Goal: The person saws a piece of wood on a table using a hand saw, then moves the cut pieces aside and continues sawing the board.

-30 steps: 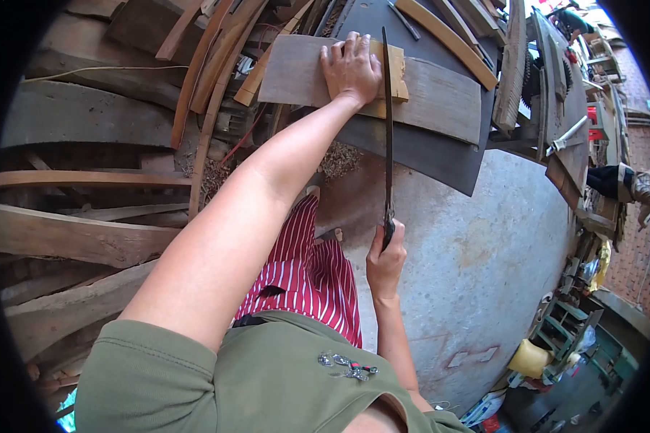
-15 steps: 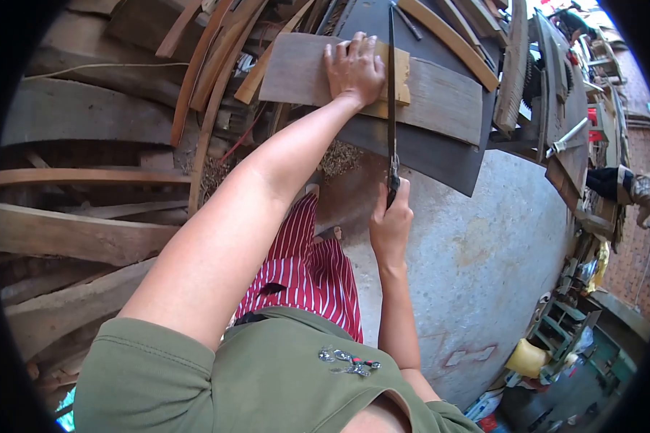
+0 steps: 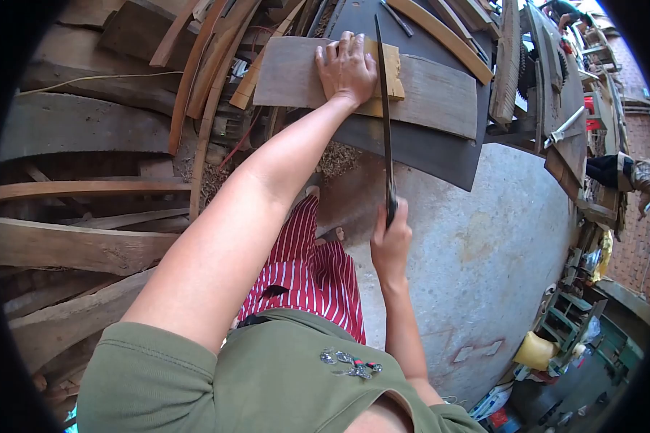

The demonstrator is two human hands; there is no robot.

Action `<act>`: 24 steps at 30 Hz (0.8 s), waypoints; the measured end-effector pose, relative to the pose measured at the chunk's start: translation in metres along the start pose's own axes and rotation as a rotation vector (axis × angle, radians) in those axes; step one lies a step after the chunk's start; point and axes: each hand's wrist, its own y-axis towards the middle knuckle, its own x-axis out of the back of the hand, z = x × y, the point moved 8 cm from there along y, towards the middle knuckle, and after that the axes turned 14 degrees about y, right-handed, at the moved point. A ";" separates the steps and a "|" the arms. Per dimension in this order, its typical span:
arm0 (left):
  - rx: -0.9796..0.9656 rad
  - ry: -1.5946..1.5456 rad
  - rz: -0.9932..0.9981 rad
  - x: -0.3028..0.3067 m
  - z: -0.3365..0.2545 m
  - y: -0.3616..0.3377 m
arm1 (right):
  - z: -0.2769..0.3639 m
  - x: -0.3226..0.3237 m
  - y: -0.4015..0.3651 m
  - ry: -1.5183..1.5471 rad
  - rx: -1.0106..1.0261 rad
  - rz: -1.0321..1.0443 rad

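My left hand lies with fingers spread on a grey-brown board, beside a paler yellowish wood piece with a notched edge. The board rests across a dark tabletop. My right hand is wrapped round the handle of a handsaw, below the table's near edge. The long narrow blade points away from me and crosses the pale piece, just right of my left fingers. Most of the saw's handle is hidden in my grip.
Curved wooden parts and rough planks crowd the left side. A dark stick-like tool and a curved strip lie on the tabletop. Concrete floor stretches to the right. Another person is at the far right.
The saw and my right hand have drawn back toward me, so the blade tip sits lower. My left hand stays on the board; the whole view has shifted slightly.
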 end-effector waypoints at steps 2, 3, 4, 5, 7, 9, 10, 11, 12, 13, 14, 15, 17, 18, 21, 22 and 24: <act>-0.011 0.014 -0.002 0.002 -0.001 -0.001 | 0.008 0.006 -0.012 -0.011 0.020 0.002; -0.017 0.006 -0.001 0.000 -0.001 -0.001 | 0.013 0.010 -0.015 -0.025 0.044 -0.006; -0.016 0.006 0.002 -0.003 -0.001 0.000 | 0.016 0.010 -0.005 -0.030 0.047 -0.017; -0.014 0.008 0.004 -0.006 0.000 0.000 | 0.020 0.003 0.017 -0.065 0.086 -0.015; -0.024 0.008 0.001 -0.007 0.000 0.001 | 0.020 -0.016 0.067 -0.128 0.127 -0.011; -0.029 0.030 -0.018 -0.006 0.000 0.000 | 0.017 -0.031 0.096 -0.149 0.120 -0.018; -0.041 0.028 -0.013 -0.006 -0.001 0.000 | 0.018 -0.034 0.101 -0.146 0.137 -0.041; -0.029 0.023 0.013 -0.008 -0.001 0.001 | 0.020 -0.033 0.102 -0.150 0.155 -0.063; -0.009 0.020 0.037 -0.009 -0.001 0.002 | 0.019 -0.029 0.089 -0.101 0.132 -0.043; 0.000 0.020 0.037 -0.012 -0.001 0.003 | 0.016 -0.022 0.068 -0.086 0.144 -0.049; -0.005 0.019 0.008 -0.013 -0.001 0.002 | 0.011 -0.016 0.044 -0.067 0.156 -0.047; -0.006 0.023 -0.018 -0.013 0.001 0.001 | 0.005 -0.008 0.019 -0.039 0.110 -0.039; 0.006 0.001 0.033 -0.007 0.001 0.001 | -0.001 0.003 -0.013 -0.007 0.059 -0.015; 0.003 0.007 0.034 -0.008 0.004 0.001 | 0.000 0.006 -0.021 -0.017 0.038 -0.004; -0.004 0.009 0.017 -0.012 0.001 0.001 | 0.006 0.004 0.002 -0.084 0.059 0.004; -0.001 0.028 0.006 -0.012 0.002 0.001 | 0.006 -0.004 0.022 -0.121 0.100 0.007; -0.020 0.037 0.026 -0.006 0.000 0.001 | 0.012 -0.020 0.064 -0.062 0.210 -0.037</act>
